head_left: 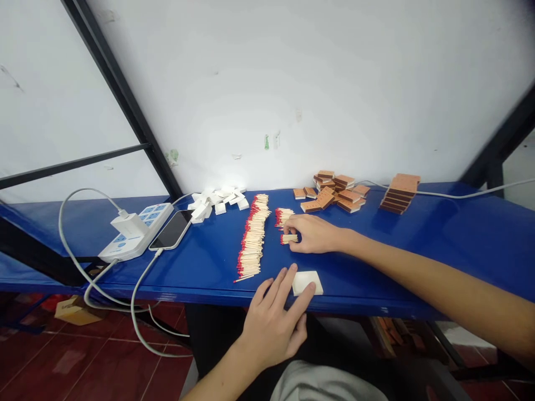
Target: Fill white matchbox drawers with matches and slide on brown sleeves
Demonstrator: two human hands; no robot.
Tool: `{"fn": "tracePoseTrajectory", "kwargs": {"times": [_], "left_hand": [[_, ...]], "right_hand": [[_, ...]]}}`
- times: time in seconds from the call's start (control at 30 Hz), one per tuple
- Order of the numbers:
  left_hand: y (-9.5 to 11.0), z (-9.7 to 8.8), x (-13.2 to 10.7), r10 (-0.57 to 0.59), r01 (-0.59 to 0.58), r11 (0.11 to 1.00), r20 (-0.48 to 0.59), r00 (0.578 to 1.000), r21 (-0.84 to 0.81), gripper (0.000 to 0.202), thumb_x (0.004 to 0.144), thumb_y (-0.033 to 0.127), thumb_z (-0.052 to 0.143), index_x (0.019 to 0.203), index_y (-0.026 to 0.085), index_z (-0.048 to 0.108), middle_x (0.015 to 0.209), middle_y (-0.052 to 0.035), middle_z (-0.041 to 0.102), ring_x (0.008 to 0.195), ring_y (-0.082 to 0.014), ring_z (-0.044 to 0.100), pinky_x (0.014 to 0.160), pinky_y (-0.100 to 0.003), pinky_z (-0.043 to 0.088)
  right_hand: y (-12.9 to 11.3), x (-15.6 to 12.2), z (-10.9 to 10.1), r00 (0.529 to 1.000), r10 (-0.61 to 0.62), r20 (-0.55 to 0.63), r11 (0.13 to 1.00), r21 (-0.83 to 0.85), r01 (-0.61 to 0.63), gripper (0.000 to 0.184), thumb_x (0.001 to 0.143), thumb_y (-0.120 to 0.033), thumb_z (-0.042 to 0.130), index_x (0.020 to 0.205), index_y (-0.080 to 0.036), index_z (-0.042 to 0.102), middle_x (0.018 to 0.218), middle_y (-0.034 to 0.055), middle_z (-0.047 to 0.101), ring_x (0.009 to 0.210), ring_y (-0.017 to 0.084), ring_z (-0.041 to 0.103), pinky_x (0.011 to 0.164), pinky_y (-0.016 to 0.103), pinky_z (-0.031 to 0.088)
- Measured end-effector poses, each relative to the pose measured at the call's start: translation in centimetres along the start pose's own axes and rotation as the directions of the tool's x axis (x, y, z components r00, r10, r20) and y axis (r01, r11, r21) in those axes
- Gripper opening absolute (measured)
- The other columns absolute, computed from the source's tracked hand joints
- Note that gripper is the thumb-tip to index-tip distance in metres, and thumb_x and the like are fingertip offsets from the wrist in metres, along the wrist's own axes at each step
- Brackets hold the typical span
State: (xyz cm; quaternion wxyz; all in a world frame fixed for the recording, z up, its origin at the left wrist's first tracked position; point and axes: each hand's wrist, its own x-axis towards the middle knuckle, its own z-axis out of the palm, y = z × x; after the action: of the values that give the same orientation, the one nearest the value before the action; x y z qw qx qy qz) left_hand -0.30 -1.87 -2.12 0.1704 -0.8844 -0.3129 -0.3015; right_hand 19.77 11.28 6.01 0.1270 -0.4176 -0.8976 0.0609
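Note:
My right hand (312, 233) pinches a small bundle of red-tipped matches (288, 239) just above or on the blue table. Behind it lies another small heap of matches (285, 216). Close to the front edge, my left hand (278, 312) has its fingers spread, with the thumb and a fingertip touching a white matchbox tray (307, 280). A long row of matches (253, 236) runs front to back left of both hands, red heads mostly facing left.
White matchbox trays (218, 199) are piled at the back. Brown matchboxes (334, 191) lie heaped at the back right, beside a leaning stack of matchboxes (400, 193). On the left are a phone (171, 230), a power strip (137, 231) and looping white cables (136, 312).

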Motion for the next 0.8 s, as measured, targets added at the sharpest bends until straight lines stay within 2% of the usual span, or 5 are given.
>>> {"fn": "tracePoseTrajectory", "kwargs": {"times": [0.37, 0.67, 0.8], "left_hand": [[0.2, 0.1, -0.2, -0.025, 0.024, 0.999, -0.025, 0.999, -0.036, 0.061, 0.087, 0.023, 0.055, 0.146, 0.020, 0.046, 0.156, -0.0216, 0.035, 0.139, -0.0349, 0.044, 0.099, -0.044, 0.042], [0.0, 0.4, -0.2, -0.007, 0.003, 0.999, -0.078, 0.997, -0.052, 0.058, 0.085, 0.021, 0.057, 0.142, 0.021, 0.051, 0.150, -0.0193, 0.045, 0.137, -0.0333, 0.046, 0.098, -0.043, 0.043], [0.0, 0.4, -0.2, -0.008, 0.002, 0.998, -0.102, 0.995, -0.057, 0.057, 0.083, 0.019, 0.057, 0.140, 0.021, 0.053, 0.146, -0.0196, 0.049, 0.136, -0.0335, 0.048, 0.097, -0.043, 0.044]], "right_hand": [[0.2, -0.1, -0.3, 0.998, 0.005, 0.059, 0.997, 0.071, -0.009, 0.017, 0.074, -0.029, 0.065, 0.085, -0.019, 0.058, 0.082, 0.0022, 0.063, 0.070, 0.015, 0.052, 0.061, 0.026, 0.034], [0.5, -0.4, -0.5, 0.998, -0.013, 0.069, 0.989, 0.149, 0.003, 0.010, 0.075, -0.024, 0.065, 0.081, -0.017, 0.061, 0.078, 0.0015, 0.064, 0.067, 0.013, 0.054, 0.060, 0.024, 0.036], [0.6, -0.5, -1.1, 0.991, -0.077, 0.113, 0.975, 0.217, 0.051, 0.011, 0.082, -0.027, 0.063, 0.082, -0.016, 0.065, 0.076, 0.0025, 0.065, 0.065, 0.013, 0.055, 0.061, 0.024, 0.039]]}}
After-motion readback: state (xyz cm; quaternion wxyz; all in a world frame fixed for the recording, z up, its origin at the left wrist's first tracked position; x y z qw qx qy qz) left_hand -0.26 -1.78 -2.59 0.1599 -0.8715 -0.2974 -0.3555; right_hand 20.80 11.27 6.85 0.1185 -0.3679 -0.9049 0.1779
